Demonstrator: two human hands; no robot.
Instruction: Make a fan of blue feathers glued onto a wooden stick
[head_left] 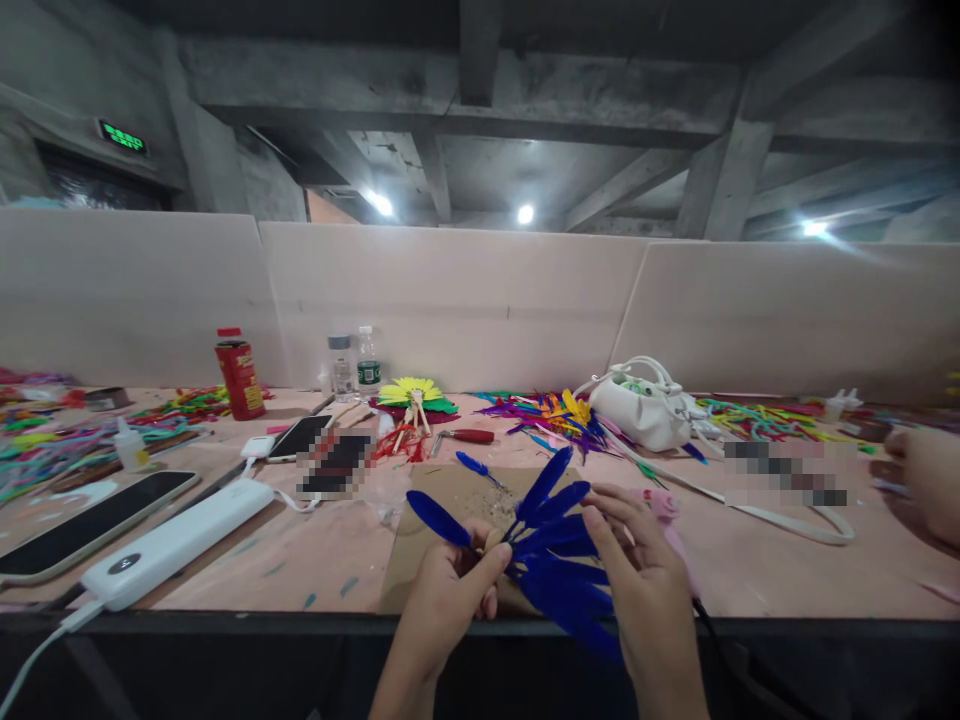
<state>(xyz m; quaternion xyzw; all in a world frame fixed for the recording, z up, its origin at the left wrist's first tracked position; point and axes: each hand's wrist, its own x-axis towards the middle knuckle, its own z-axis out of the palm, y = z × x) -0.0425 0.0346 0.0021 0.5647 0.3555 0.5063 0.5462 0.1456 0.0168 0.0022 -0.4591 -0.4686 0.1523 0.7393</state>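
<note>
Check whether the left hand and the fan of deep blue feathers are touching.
Touching. The head view shows the left hand pinching the blue feather fan at its base.

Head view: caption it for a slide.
Left hand pinching blue feathers, right hand at some tips, cardboard behind.

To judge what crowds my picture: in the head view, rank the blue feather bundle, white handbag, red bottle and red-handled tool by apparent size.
1. Blue feather bundle
2. White handbag
3. Red bottle
4. Red-handled tool
The bundle is nearest the camera, which enlarges it.
</note>
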